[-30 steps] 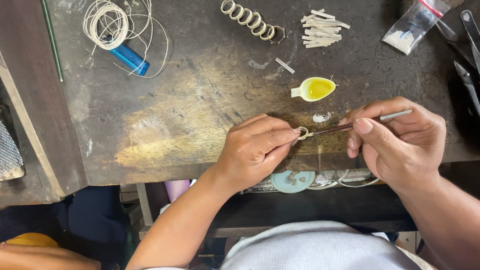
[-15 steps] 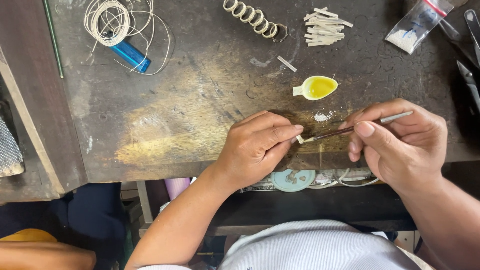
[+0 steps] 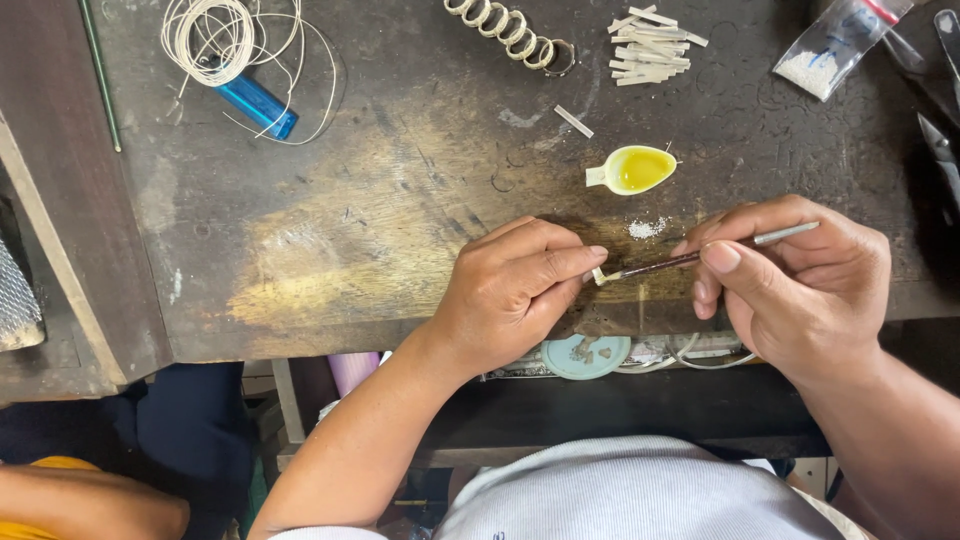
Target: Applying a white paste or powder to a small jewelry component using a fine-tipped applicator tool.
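Observation:
My left hand (image 3: 515, 290) pinches a small pale ring (image 3: 598, 276) between thumb and forefinger near the front edge of the dark wooden bench (image 3: 380, 220). My right hand (image 3: 795, 285) grips a thin brush (image 3: 700, 257) with a dark handle and a metal end. The brush tip touches the ring. A little pile of white grains (image 3: 645, 230) lies just behind the brush. A small spoon-shaped dish of yellow liquid (image 3: 632, 168) sits further back.
A row of pale rings (image 3: 505, 35), a heap of short white strips (image 3: 650, 45), one loose strip (image 3: 573, 121), a plastic bag of white grains (image 3: 835, 45), a wire coil (image 3: 215, 35) and a blue lighter (image 3: 255, 103) lie at the back. Metal tools (image 3: 940, 110) rest at the right edge.
The ring has turned in my left fingers, from showing its open loop to showing only its edge. Both hands have stayed nearly in place with the brush tip against it.

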